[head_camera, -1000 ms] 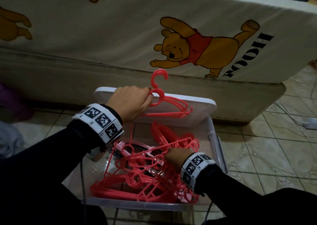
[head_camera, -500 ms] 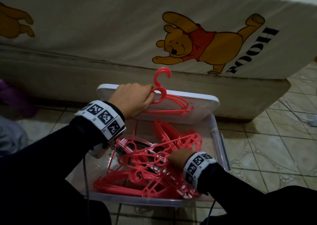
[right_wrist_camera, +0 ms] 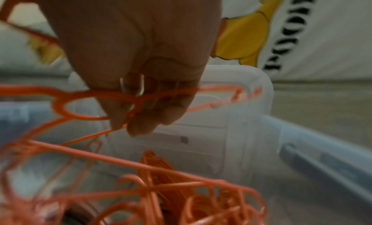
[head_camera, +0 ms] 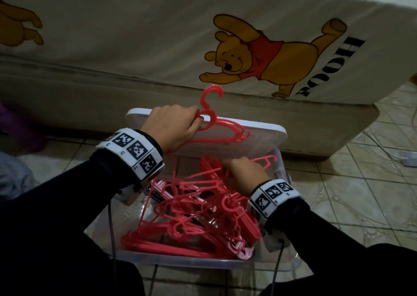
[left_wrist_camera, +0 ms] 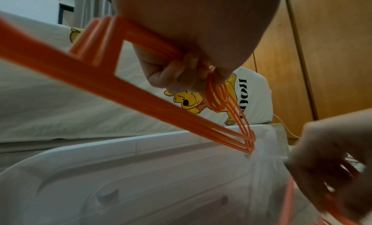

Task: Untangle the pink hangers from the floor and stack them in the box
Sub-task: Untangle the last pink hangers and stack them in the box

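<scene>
A tangle of pink hangers [head_camera: 191, 219] fills a clear plastic box [head_camera: 180, 260] on the tiled floor. My left hand [head_camera: 176, 126] grips a neat bunch of hangers [head_camera: 216, 128] at their necks, hooks pointing up, above the box's white lid [head_camera: 266, 138]. In the left wrist view the curled fingers [left_wrist_camera: 177, 72] wrap that bunch [left_wrist_camera: 141, 91]. My right hand [head_camera: 244, 174] is over the box's far right part and pinches one hanger [right_wrist_camera: 96, 104] lifted out of the tangle [right_wrist_camera: 181, 196].
A mattress with a bear-print sheet [head_camera: 203, 36] stands just behind the box. The lid leans against it. Tiled floor [head_camera: 349, 194] lies to the right, with a white cable and plug [head_camera: 408, 158] at the right edge. Cloth [head_camera: 13, 178] lies at the left.
My right hand has risen from low in the tangle toward the far right of the box, pulling a hanger up with it. The left hand holds its bunch in about the same place.
</scene>
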`<state>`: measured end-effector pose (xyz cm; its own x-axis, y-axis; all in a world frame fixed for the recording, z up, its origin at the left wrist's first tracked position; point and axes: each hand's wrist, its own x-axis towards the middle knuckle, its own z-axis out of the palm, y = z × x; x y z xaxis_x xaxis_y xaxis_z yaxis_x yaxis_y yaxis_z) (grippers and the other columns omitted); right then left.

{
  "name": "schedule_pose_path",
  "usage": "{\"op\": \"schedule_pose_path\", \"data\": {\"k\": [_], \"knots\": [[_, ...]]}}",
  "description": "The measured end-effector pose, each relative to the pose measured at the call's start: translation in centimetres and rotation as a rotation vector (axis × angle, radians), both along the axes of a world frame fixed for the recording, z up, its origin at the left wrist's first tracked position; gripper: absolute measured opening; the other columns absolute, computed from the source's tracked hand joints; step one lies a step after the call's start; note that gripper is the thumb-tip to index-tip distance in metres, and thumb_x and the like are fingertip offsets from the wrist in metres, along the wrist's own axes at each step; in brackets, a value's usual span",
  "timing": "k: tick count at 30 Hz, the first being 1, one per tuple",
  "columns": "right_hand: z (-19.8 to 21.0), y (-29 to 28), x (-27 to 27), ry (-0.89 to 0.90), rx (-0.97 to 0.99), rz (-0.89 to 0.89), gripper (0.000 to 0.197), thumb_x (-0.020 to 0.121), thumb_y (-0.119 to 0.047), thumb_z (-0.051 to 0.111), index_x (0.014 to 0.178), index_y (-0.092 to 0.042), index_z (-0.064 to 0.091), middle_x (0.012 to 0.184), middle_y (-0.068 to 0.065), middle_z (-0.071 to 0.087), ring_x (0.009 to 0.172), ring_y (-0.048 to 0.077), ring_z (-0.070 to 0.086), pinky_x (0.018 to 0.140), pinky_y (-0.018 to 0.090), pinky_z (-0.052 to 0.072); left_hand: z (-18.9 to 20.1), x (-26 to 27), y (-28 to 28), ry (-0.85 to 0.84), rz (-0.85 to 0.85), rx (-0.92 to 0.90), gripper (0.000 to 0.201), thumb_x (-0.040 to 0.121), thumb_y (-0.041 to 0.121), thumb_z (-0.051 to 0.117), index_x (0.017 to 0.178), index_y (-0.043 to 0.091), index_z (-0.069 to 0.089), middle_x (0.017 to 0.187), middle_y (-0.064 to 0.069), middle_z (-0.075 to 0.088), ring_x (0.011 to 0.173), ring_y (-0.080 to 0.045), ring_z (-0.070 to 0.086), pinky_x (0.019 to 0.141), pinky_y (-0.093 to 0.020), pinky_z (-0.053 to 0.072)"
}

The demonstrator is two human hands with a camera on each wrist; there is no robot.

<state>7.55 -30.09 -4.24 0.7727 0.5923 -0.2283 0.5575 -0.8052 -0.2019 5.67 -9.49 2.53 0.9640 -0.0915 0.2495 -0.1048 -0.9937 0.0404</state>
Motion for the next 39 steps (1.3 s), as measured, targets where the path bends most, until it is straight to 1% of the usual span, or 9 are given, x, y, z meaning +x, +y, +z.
{"op": "schedule_pose_path", "data": {"k": [3, 9, 12, 16, 18, 21, 28, 31, 39], "knots": [[1.2, 0.2, 0.4, 0.047, 0.158, -0.121, 0.013, 0.086, -0.026, 0.058, 0.097, -0.022, 0.064, 0.100, 0.003, 0.069, 0.096, 0.024, 0.063, 0.078, 0.033, 0.049, 0.5, -0.1, 0.1, -0.028, 0.047, -0.042, 0.028, 0.098, 0.043, 0.035, 0.090, 0.019, 0.047, 0.087, -0.009, 0.064, 0.078, -0.035, 0.059, 0.060, -0.035, 0.032], [4.1, 0.6, 0.6, 0.436, 0.527, -0.201, 0.023, 0.084, -0.002, 0.054, 0.079, -0.024, 0.061, 0.090, 0.002, 0.064, 0.076, 0.015, 0.060, 0.075, 0.033, 0.051, 0.9, 0.0, 0.3, -0.034, 0.092, -0.056, 0.029, 0.098, 0.043, 0.036, 0.095, 0.017, 0.050, 0.090, -0.011, 0.064, 0.083, -0.036, 0.061, 0.063, -0.035, 0.033], [4.5, 0.5, 0.5, 0.288, 0.445, -0.146, 0.017, 0.081, -0.009, 0.064, 0.076, -0.025, 0.062, 0.103, 0.000, 0.056, 0.082, 0.011, 0.056, 0.073, 0.025, 0.046, 0.8, 0.1, 0.3, -0.031, 0.097, -0.050, 0.030, 0.098, 0.043, 0.037, 0.098, 0.017, 0.052, 0.092, -0.012, 0.065, 0.085, -0.036, 0.061, 0.063, -0.034, 0.033], [3.9, 0.2, 0.3, 0.096, 0.357, -0.055, 0.015, 0.081, -0.009, 0.066, 0.092, -0.018, 0.065, 0.097, -0.001, 0.053, 0.074, 0.007, 0.052, 0.059, 0.008, 0.035, 0.7, 0.2, 0.5, -0.033, 0.092, -0.054, 0.030, 0.097, 0.044, 0.037, 0.097, 0.018, 0.052, 0.090, -0.012, 0.065, 0.083, -0.036, 0.060, 0.063, -0.035, 0.034], [3.7, 0.1, 0.3, 0.037, 0.324, -0.013, 0.016, 0.083, -0.009, 0.062, 0.098, -0.012, 0.066, 0.098, 0.003, 0.061, 0.083, 0.015, 0.059, 0.067, 0.014, 0.042, 0.7, 0.3, 0.6, -0.040, 0.094, -0.053, 0.030, 0.097, 0.044, 0.037, 0.096, 0.018, 0.052, 0.090, -0.012, 0.065, 0.083, -0.037, 0.060, 0.063, -0.035, 0.033], [3.1, -0.1, 0.1, 0.014, 0.236, 0.039, 0.017, 0.088, -0.011, 0.053, 0.100, -0.015, 0.063, 0.100, 0.007, 0.067, 0.094, 0.025, 0.062, 0.083, 0.036, 0.049, 0.7, 0.3, 0.7, -0.041, 0.092, -0.059, 0.029, 0.097, 0.044, 0.037, 0.094, 0.019, 0.051, 0.088, -0.010, 0.064, 0.081, -0.035, 0.060, 0.063, -0.034, 0.034], [-0.1, 0.8, -1.3, -0.117, -0.088, 0.156, 0.021, 0.092, -0.012, 0.047, 0.110, -0.018, 0.055, 0.105, 0.010, 0.062, 0.097, 0.031, 0.062, 0.070, 0.035, 0.044, 0.6, 0.1, 0.5, -0.008, 0.076, -0.045, 0.025, 0.097, 0.045, 0.037, 0.086, 0.022, 0.041, 0.082, -0.007, 0.059, 0.077, -0.033, 0.058, 0.060, -0.034, 0.031], [0.2, 0.8, -1.0, -0.195, -0.055, 0.155, 0.025, 0.092, -0.012, 0.046, 0.116, -0.018, 0.052, 0.107, 0.007, 0.062, 0.099, 0.030, 0.062, 0.072, 0.037, 0.047, 0.6, 0.1, 0.6, -0.012, 0.073, -0.030, 0.025, 0.097, 0.044, 0.037, 0.084, 0.023, 0.039, 0.081, -0.007, 0.056, 0.076, -0.033, 0.057, 0.060, -0.034, 0.032], [2.7, 0.0, 0.5, -0.168, 0.268, -0.074, 0.016, 0.084, -0.017, 0.053, 0.096, -0.026, 0.060, 0.100, -0.001, 0.068, 0.095, 0.024, 0.062, 0.070, 0.032, 0.045, 0.5, 0.2, 0.6, -0.006, 0.086, -0.039, 0.025, 0.097, 0.045, 0.037, 0.085, 0.024, 0.040, 0.075, -0.002, 0.050, 0.067, -0.026, 0.046, 0.060, -0.033, 0.033]]}}
